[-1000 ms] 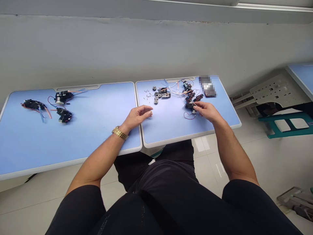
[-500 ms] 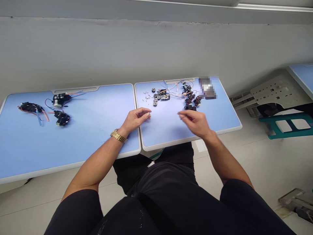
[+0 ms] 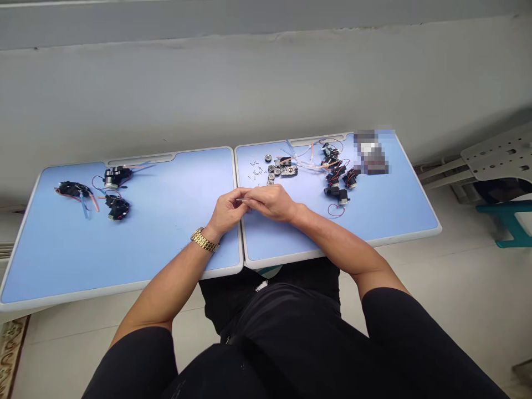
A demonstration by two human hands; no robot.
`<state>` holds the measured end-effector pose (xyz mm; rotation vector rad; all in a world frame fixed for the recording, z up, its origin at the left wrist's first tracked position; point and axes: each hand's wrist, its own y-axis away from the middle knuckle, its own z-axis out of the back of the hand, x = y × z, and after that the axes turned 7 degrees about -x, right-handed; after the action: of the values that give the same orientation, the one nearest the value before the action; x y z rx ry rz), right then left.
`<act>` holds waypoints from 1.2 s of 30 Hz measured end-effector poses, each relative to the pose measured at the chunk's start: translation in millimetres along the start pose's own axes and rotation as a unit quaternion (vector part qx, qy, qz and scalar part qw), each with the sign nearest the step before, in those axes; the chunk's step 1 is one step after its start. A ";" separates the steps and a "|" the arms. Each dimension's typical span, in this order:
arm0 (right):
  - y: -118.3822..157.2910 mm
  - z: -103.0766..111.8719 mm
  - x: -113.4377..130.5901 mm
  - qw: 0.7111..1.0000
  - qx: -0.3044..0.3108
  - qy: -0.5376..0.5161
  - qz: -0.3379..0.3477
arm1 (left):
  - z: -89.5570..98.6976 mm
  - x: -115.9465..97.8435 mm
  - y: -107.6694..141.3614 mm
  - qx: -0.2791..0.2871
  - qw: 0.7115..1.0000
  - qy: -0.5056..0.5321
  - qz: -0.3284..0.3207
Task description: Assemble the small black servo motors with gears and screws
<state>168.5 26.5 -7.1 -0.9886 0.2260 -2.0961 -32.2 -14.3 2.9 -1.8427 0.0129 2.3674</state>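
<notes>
My left hand (image 3: pixel 226 213) and my right hand (image 3: pixel 272 202) meet over the seam between two blue desks, fingertips together around a thin metal pin or screw (image 3: pixel 244 199). Just beyond them lie several tiny screws (image 3: pixel 254 172) and a group of small metal bearings and gears (image 3: pixel 280 170). Black servo modules with coloured wires (image 3: pixel 336 177) sit further right, apart from my right hand. A gold wristwatch (image 3: pixel 203 240) circles my left wrist.
Three black wired assemblies (image 3: pixel 116 176) lie on the left desk (image 3: pixel 166 249). A pixelated object (image 3: pixel 371 152) sits at the right desk's (image 3: pixel 386 221) far corner. A loose red wire loop (image 3: pixel 336 209) lies near the servos. A teal stool (image 3: pixel 505 219) stands on the floor at right.
My right hand has moved left, away from the servos, and now meets my left hand. The head view has shifted, so the desks sit further right and lower.
</notes>
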 end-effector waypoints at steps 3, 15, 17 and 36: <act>4.3 2.3 3.0 1.000 0.009 0.003 -0.008 | 0.5 0.2 2.2 0.004 1.000 -0.020 0.001; 2.7 -0.1 11.0 1.000 0.012 -0.007 -0.019 | 4.7 -1.9 1.4 -0.008 0.995 -0.091 -0.029; 2.7 -0.6 11.0 1.000 0.009 -0.006 -0.017 | 4.2 -2.4 1.3 -0.008 0.995 -0.094 -0.037; -0.1 -1.0 13.6 0.999 0.030 0.010 -0.035 | 4.8 -0.6 1.1 -0.016 0.995 -0.097 -0.035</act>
<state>162.5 16.6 0.1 -0.9539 0.1391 -2.1647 -36.8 -15.0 4.6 -1.5906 -0.1089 2.4981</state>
